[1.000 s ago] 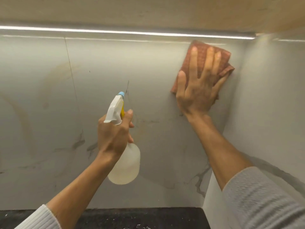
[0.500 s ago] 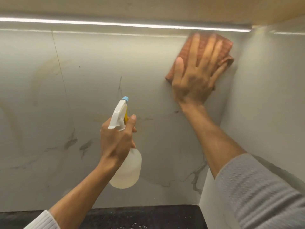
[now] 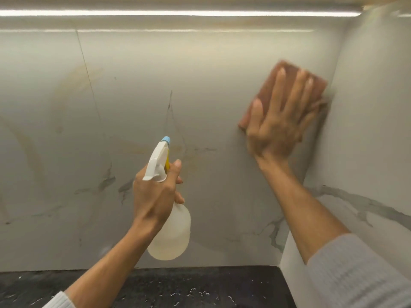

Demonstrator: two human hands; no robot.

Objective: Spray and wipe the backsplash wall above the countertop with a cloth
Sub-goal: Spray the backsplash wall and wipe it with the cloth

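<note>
- Hands: 2. Left hand (image 3: pixel 155 196), right hand (image 3: pixel 278 127).
- Spray bottles: 1. Spray bottle (image 3: pixel 171 234), translucent, with a white head and blue nozzle tip.
- Cloths: 1. Cloth (image 3: pixel 266 85), reddish-brown, blurred.
- Wall panels: 2. Backsplash wall (image 3: pixel 133 85) and side wall (image 3: pixel 373 107), meeting in a corner.
- Light strips: 1. Light strip (image 3: pixel 178 13).
- Countertops: 1. Countertop (image 3: pixel 200 287), dark, speckled.
- Sleeves: 2, light grey.

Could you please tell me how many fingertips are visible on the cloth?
4: the right hand spreads them flat across the cloth near the wall corner; the little finger's tip is blurred.
</note>
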